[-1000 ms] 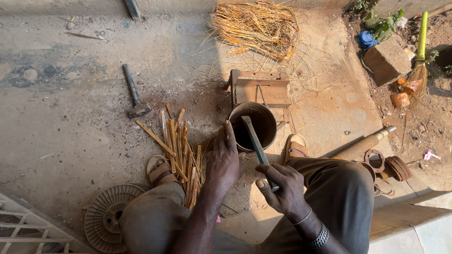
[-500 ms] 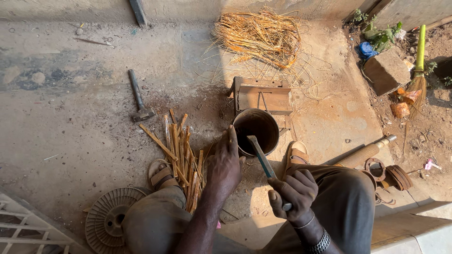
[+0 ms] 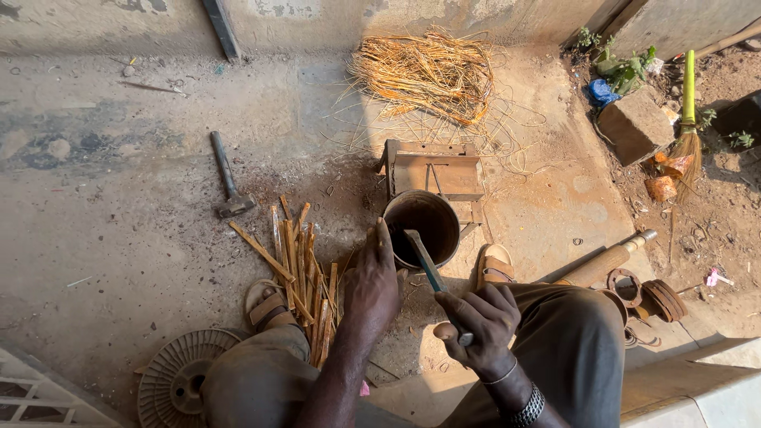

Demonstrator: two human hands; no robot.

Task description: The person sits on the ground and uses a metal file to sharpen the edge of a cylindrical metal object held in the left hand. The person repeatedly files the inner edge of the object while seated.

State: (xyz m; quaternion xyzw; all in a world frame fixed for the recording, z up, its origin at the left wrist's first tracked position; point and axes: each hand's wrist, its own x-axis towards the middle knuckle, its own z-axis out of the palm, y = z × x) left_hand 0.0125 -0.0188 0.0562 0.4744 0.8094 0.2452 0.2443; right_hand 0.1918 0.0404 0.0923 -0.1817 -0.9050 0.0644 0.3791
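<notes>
Right hand (image 3: 483, 321) clamped on a blade (image 3: 424, 260) at frame centre, tip at the round tin (image 3: 422, 230). Left hand (image 3: 371, 289) spread flat, empty, beside wooden splints (image 3: 297, 273). Likely risk: blade slipping toward those fingers.

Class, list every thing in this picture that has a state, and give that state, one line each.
Right hand: closed around a blade's handle.
Blade: tilted, tip toward the pot.
Left hand: palm down beside the pot.
Pot: upright, open-topped.
Wood strips: lying bundled on the ground.
Hammer: lying flat, untouched.
Straw pile: loose, tangled.
</notes>
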